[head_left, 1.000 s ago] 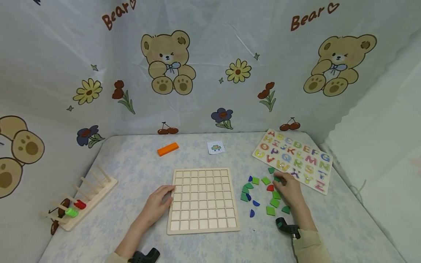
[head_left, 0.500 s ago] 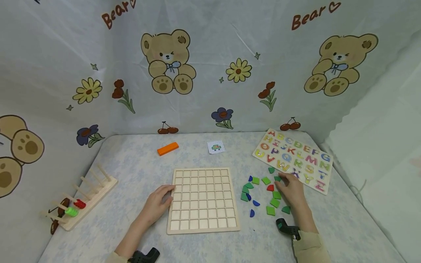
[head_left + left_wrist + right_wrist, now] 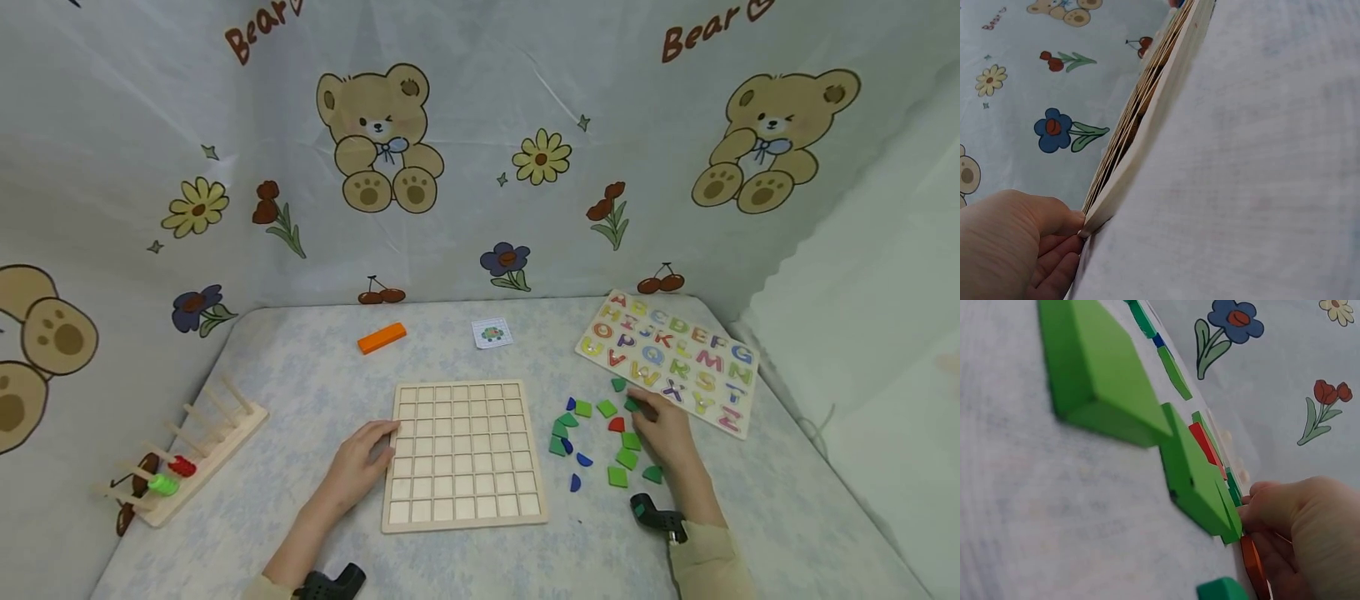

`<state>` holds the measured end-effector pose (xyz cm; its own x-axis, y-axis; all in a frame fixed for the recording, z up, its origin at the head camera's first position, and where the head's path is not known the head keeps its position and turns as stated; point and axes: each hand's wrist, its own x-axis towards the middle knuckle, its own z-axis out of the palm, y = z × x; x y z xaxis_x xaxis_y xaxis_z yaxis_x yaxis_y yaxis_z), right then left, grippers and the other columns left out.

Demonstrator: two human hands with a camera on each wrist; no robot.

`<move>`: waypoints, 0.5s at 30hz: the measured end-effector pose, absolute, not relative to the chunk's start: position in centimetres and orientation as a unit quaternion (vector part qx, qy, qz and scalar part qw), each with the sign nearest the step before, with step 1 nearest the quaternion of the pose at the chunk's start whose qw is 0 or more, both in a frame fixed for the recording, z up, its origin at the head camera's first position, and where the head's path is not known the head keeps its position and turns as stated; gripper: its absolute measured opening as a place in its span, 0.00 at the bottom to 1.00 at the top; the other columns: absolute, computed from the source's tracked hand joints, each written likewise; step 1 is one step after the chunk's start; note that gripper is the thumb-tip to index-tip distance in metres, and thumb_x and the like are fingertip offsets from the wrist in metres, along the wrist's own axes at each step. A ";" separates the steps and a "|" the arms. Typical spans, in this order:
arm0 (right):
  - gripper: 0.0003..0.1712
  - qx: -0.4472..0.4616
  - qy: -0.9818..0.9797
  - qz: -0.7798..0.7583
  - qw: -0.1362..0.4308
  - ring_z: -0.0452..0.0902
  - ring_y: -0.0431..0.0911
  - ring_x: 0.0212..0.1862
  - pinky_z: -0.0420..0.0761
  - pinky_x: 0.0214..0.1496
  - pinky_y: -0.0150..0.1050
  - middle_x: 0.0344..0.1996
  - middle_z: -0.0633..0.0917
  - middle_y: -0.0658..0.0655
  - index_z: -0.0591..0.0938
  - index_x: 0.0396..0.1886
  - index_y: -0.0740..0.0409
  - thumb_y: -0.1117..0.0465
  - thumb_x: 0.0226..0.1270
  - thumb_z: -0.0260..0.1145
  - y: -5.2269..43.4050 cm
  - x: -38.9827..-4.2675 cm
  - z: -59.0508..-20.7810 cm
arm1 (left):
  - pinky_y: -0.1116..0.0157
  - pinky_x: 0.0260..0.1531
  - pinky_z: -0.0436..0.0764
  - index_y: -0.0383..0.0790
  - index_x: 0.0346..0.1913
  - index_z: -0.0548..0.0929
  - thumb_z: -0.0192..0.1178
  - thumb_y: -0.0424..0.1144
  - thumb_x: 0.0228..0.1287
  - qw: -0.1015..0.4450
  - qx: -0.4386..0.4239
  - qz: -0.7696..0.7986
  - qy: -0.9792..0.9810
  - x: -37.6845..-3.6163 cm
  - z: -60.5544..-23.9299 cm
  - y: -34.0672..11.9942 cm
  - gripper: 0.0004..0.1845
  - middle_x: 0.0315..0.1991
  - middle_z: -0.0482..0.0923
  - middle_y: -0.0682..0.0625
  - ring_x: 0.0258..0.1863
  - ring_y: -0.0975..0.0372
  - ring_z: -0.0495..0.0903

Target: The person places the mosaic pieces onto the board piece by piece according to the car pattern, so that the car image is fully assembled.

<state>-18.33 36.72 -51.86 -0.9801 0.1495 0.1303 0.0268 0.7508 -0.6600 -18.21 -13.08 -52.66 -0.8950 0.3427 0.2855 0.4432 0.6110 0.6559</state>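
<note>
The board [image 3: 465,527] lies flat on the table [image 3: 315,367], its grid squares bare, and the left hand [image 3: 365,461] rests at its left edge, thumb and fingertips touching the rim, the fingers relaxed rather than clasped round it; the left wrist view shows the fingertips meeting the board's edge near a corner. The right hand [image 3: 663,427] is down among the pieces to the right of the board, thumb and forefinger on either side of a dark green piece [image 3: 632,405], though whether they pinch it I cannot tell. Just beside that hand lie a red piece [image 3: 617,424] and three light green squares [image 3: 626,458] in a slanting row, with another dark green piece [image 3: 652,474] near the wrist. In the right wrist view an orange-red piece [image 3: 1252,565] shows under the fingers. Nearer the board are more greens and four blue pieces [image 3: 584,459], some of them touching. Beyond the right hand the letter board [image 3: 715,417] lies askew, full of coloured letters. Toward the back are a small picture card [image 3: 492,333] and an orange block [image 3: 382,338], well apart; far left stands a peg rack [image 3: 206,467] carrying red beads [image 3: 183,466] and green beads [image 3: 162,483]
</note>
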 end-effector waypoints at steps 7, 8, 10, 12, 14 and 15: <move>0.23 -0.052 -0.928 0.359 0.086 0.69 0.60 0.59 0.72 0.56 0.56 0.59 0.72 0.67 0.75 0.61 0.63 0.64 0.66 0.63 36.9 -18.6 -52.1 | 0.50 0.53 0.73 0.34 0.60 0.75 0.61 0.31 0.63 0.070 -0.219 -0.381 -0.896 -18.2 -52.7 -13.1 0.22 0.57 0.73 0.43 0.58 0.50 0.71; 0.23 -0.053 -0.928 0.359 0.086 0.69 0.59 0.59 0.72 0.56 0.55 0.59 0.73 0.66 0.75 0.61 0.62 0.63 0.66 0.63 36.9 -18.6 -52.1 | 0.50 0.53 0.73 0.34 0.60 0.76 0.61 0.31 0.63 0.070 -0.219 -0.381 -0.896 -18.2 -52.8 -13.1 0.22 0.57 0.73 0.43 0.58 0.50 0.71; 0.23 -0.049 -0.928 0.359 0.091 0.69 0.60 0.59 0.71 0.56 0.55 0.59 0.73 0.67 0.76 0.60 0.63 0.63 0.66 0.63 36.9 -18.7 -52.2 | 0.50 0.54 0.72 0.35 0.60 0.75 0.61 0.31 0.63 0.071 -0.220 -0.380 -0.896 -18.2 -52.8 -13.1 0.22 0.57 0.73 0.43 0.58 0.50 0.71; 0.22 -0.046 -0.928 0.358 0.096 0.69 0.60 0.58 0.71 0.56 0.56 0.58 0.73 0.67 0.76 0.59 0.63 0.63 0.66 0.63 36.9 -18.7 -52.2 | 0.50 0.54 0.72 0.35 0.60 0.76 0.61 0.31 0.63 0.072 -0.220 -0.383 -0.895 -18.3 -52.8 -13.1 0.22 0.57 0.74 0.43 0.58 0.50 0.71; 0.21 -0.045 -0.928 0.356 0.101 0.69 0.60 0.58 0.72 0.56 0.56 0.57 0.74 0.67 0.76 0.58 0.64 0.65 0.66 0.63 36.9 -18.6 -52.3 | 0.50 0.53 0.73 0.34 0.60 0.76 0.61 0.31 0.62 0.074 -0.223 -0.383 -0.893 -18.2 -52.7 -13.1 0.22 0.57 0.74 0.43 0.58 0.50 0.72; 0.21 -0.046 -0.927 0.357 0.103 0.69 0.60 0.58 0.72 0.56 0.56 0.57 0.74 0.67 0.76 0.58 0.64 0.66 0.66 0.62 36.8 -18.5 -52.3 | 0.50 0.53 0.73 0.35 0.60 0.76 0.61 0.31 0.63 0.073 -0.224 -0.383 -0.893 -18.2 -52.7 -13.1 0.22 0.57 0.74 0.43 0.58 0.50 0.72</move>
<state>-18.51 36.82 -52.33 -0.9748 0.1579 0.1578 0.0115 0.7414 -0.6709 -18.20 -13.10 -52.75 -0.8893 0.3433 0.3022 0.4556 0.6073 0.6509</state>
